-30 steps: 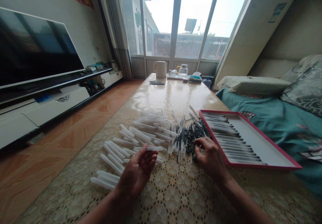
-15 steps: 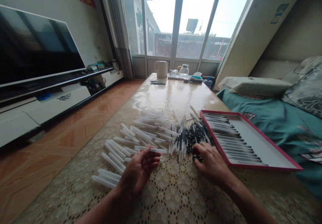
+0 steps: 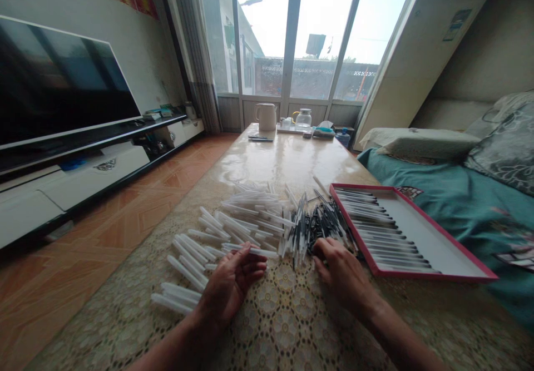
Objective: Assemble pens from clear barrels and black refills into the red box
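Observation:
Between the thumb and fingers of my left hand (image 3: 234, 277) lies a white translucent pen barrel (image 3: 263, 253), its free end pointing right. A spread of similar pen barrels (image 3: 192, 257) covers the table to the left and beyond that hand. My right hand (image 3: 342, 268) is curled at the near edge of a heap of black pen parts (image 3: 323, 219); its fingertips are partly hidden, and I cannot make out what they pinch. Slim dark-and-clear refills (image 3: 297, 232) lie just left of the heap. Assembled-looking pens (image 3: 392, 237) rest in a row inside a red-rimmed box (image 3: 442, 275) on the right.
The long patterned table (image 3: 287, 326) runs toward the window. At its far end stand a beige jug (image 3: 266, 118), a glass pot (image 3: 304, 119) and a tissue pack (image 3: 324, 131). A sofa with a teal cover (image 3: 454, 204) borders the right side; a television (image 3: 62, 82) is at left.
My right hand has shifted slightly left along the near edge of the black heap. My left hand keeps its hold on the pen barrel, almost still. The view has tilted a little.

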Action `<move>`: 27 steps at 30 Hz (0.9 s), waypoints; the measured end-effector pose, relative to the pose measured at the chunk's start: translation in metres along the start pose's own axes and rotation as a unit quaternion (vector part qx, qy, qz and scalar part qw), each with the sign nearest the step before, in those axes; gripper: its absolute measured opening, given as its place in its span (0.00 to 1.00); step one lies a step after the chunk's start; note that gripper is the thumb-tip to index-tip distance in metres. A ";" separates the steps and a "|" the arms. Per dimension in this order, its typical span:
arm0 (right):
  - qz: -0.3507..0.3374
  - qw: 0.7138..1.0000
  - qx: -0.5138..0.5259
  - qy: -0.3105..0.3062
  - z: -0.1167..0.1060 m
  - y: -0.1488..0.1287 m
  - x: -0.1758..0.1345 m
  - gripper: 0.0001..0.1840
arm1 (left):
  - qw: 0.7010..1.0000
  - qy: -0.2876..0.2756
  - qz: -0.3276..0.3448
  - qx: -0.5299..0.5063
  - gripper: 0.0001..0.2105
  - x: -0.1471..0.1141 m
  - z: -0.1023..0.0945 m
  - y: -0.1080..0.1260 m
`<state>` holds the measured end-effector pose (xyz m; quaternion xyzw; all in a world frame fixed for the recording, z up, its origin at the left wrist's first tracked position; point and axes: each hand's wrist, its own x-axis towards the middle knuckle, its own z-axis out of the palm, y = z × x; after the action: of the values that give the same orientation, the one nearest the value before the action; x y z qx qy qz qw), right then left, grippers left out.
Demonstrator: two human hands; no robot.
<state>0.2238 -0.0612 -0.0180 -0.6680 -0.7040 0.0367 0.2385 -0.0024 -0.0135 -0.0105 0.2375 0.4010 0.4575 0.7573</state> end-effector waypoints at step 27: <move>0.092 0.771 0.628 -0.056 0.019 -0.044 0.000 0.09 | 0.996 -0.073 -0.015 0.048 0.10 0.000 0.000 -0.011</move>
<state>0.1759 -0.0609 -0.0187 -0.4275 -0.4716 0.5296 0.5607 0.0031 -0.0189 -0.0188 0.2997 0.3699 0.4077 0.7792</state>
